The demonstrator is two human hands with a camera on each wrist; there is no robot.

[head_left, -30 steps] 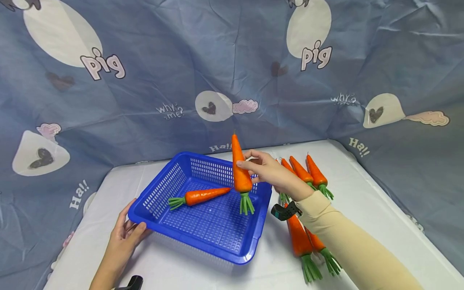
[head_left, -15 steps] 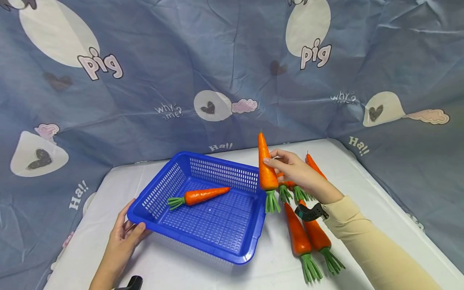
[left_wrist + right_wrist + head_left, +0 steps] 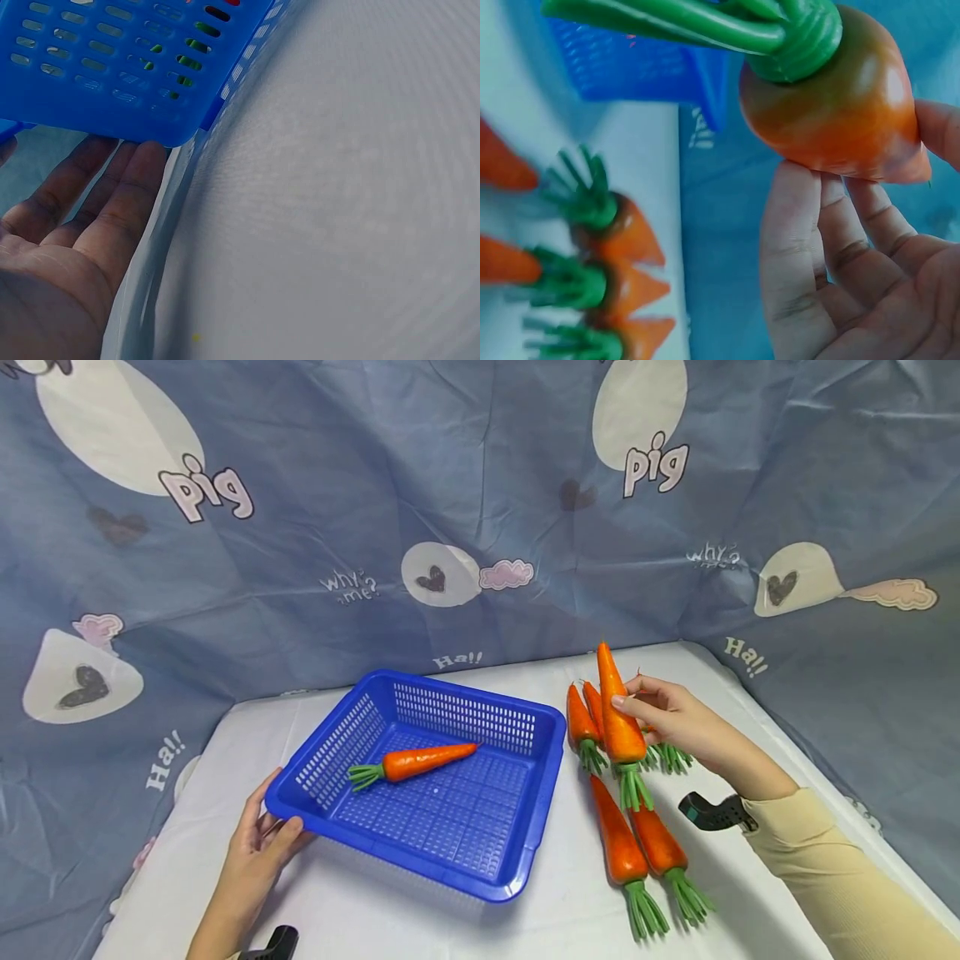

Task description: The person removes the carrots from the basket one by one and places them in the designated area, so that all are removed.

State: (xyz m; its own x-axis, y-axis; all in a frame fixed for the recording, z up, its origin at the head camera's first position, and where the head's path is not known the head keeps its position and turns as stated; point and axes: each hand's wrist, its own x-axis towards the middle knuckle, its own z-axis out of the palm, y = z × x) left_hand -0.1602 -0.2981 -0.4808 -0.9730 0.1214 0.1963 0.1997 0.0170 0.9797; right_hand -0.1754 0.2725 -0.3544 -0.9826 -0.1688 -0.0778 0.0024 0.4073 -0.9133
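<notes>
1. One orange plastic held carrot with moulded green leaves, a second ago above the blue slotted plastic basket, now hangs tip-up right of it, over the loose carrots on the white table. I judge it is being carried away from the basket, not dropped in. The right hand pinches it with curled fingertips. The left hand has not moved; its thumb lies over the basket's near corner. Count: one basket, one second carrot lying inside, one held, at least five loose, some hidden behind the hand.
2. Left wrist: the left hand's fingers lie straight under the basket corner.
3. Right wrist: the right hand's fingers curl round the held carrot; three loose carrots lie below.
</notes>
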